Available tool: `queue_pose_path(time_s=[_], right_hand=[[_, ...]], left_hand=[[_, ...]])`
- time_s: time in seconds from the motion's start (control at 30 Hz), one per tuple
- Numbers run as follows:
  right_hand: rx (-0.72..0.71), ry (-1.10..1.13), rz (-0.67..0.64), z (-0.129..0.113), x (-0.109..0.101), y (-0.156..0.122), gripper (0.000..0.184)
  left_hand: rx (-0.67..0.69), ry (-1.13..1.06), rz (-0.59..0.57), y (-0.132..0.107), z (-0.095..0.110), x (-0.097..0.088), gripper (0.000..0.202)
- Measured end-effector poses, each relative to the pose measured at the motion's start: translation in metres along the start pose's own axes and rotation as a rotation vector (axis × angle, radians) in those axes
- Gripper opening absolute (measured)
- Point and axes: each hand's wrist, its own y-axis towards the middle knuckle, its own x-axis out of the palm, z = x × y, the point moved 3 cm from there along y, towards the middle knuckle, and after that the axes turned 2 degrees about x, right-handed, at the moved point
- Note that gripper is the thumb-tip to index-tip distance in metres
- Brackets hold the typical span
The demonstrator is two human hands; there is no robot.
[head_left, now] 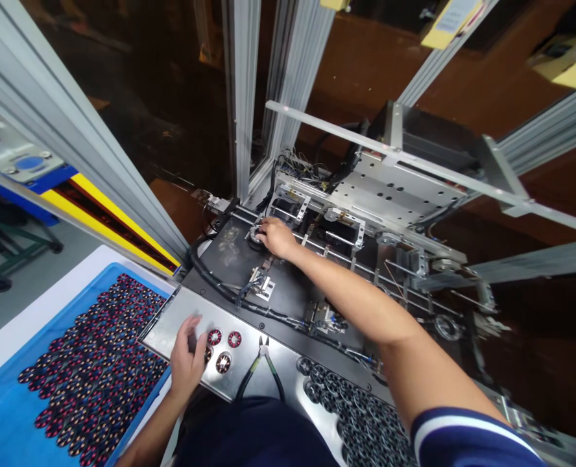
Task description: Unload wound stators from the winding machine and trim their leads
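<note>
My right hand (277,238) reaches forward onto the black machine bed, with its fingers curled over a round metal part (255,235) at the left end of the rail. The hand hides much of that part. My left hand (189,355) hovers low over or rests on the silver metal ledge (164,324); I cannot tell which. Its thumb and fingers are apart and nothing shows in them. Beside it lie several small wound stators: red ones (234,339) and a copper-coloured one (224,362). Another copper stator (208,354) is partly covered by the thumb.
Green-and-black cutting pliers (263,366) lie on the ledge before me. Several dark round cores (334,389) crowd its right side. A blue tray (6,415) of wound stators stands left. A black cable (220,288) crosses the bed, and a metal bar (405,159) spans overhead.
</note>
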Motion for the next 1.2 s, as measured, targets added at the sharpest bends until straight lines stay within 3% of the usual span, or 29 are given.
queue_pose_path(time_s=[0.13, 0.27, 0.43, 0.5, 0.6, 0.67, 0.73, 0.83, 0.9, 0.97, 1.07, 1.2], right_hand=[[-0.134, -0.043, -0.008, 0.0, 0.001, -0.031, 0.044], [-0.204, -0.079, -0.068, 0.0, 0.005, -0.038, 0.047], [-0.213, -0.097, -0.003, -0.022, -0.027, -0.048, 0.061], [-0.211, -0.079, 0.102, -0.033, -0.046, -0.08, 0.062], [-0.268, 0.031, 0.379, -0.046, -0.054, -0.168, 0.055], [-0.268, 0.123, 0.492, -0.049, -0.034, -0.239, 0.054], [-0.176, 0.164, 0.493, -0.05, 0.005, -0.302, 0.046], [-0.029, 0.146, 0.45, -0.051, 0.071, -0.365, 0.025], [0.045, 0.121, 0.425, -0.053, 0.105, -0.385, 0.016], [0.099, 0.096, 0.399, -0.057, 0.125, -0.393, 0.013], [0.126, 0.074, 0.34, -0.066, 0.135, -0.395, 0.011], [0.111, 0.075, 0.246, -0.068, 0.133, -0.389, 0.025]], left_hand=[[-0.012, -0.011, -0.011, -0.001, -0.001, 0.0, 0.052], [-0.02, -0.015, -0.007, -0.002, -0.004, 0.001, 0.052], [0.01, -0.015, 0.009, 0.004, -0.004, 0.001, 0.049], [0.03, -0.018, 0.004, 0.006, -0.003, -0.003, 0.049], [0.061, -0.031, 0.012, 0.004, 0.003, -0.015, 0.052], [0.086, -0.048, 0.036, -0.003, 0.012, -0.025, 0.055], [0.115, -0.079, 0.042, -0.015, 0.024, -0.033, 0.058], [0.15, -0.141, -0.013, -0.034, 0.048, -0.035, 0.058], [0.158, -0.176, -0.077, -0.044, 0.065, -0.029, 0.056], [0.153, -0.197, -0.144, -0.05, 0.08, -0.021, 0.054], [0.117, -0.206, -0.279, -0.055, 0.1, -0.007, 0.049], [0.008, -0.235, -0.565, -0.064, 0.118, 0.013, 0.04]])
